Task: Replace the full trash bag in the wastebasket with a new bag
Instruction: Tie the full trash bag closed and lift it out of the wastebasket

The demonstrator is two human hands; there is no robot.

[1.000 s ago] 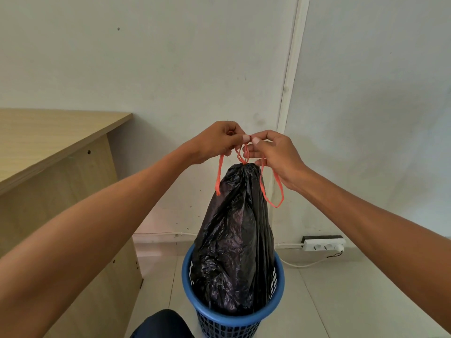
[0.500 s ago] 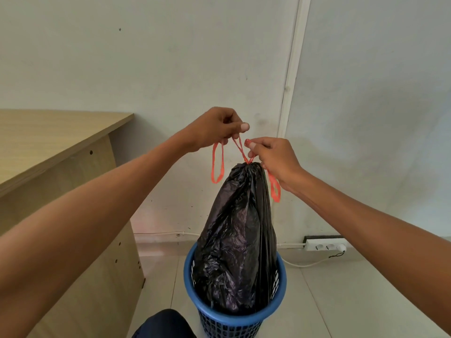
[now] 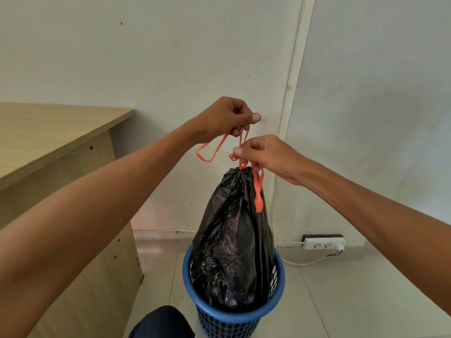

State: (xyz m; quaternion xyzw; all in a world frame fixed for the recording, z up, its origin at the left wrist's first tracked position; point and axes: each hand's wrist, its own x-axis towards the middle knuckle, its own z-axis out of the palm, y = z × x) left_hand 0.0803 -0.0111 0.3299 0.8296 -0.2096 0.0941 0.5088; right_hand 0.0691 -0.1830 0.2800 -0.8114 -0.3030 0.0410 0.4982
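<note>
knot step: left hand pinches a drawstring loop, right hand fingers clamp the cord at the cinched neck of the bag, which sits in the basket; next, likely, pull tight, then lift out.

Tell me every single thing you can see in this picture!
wastebasket: one, blue mesh, on the floor, bottom middle
trash bag: one, black, standing in the wastebasket, top cinched
drawstring: one, orange, at the bag's top, two loops
desk: one, light wood, left
power strip: one, white, on the floor against the wall, right
cable: one, white, on the floor beside the power strip
trunking strip: one, white, upright on the wall
leg: one, in dark blue cloth, bottom edge
left hand: pinches one drawstring loop, higher up
right hand: pinches the drawstring just above the bag
</note>
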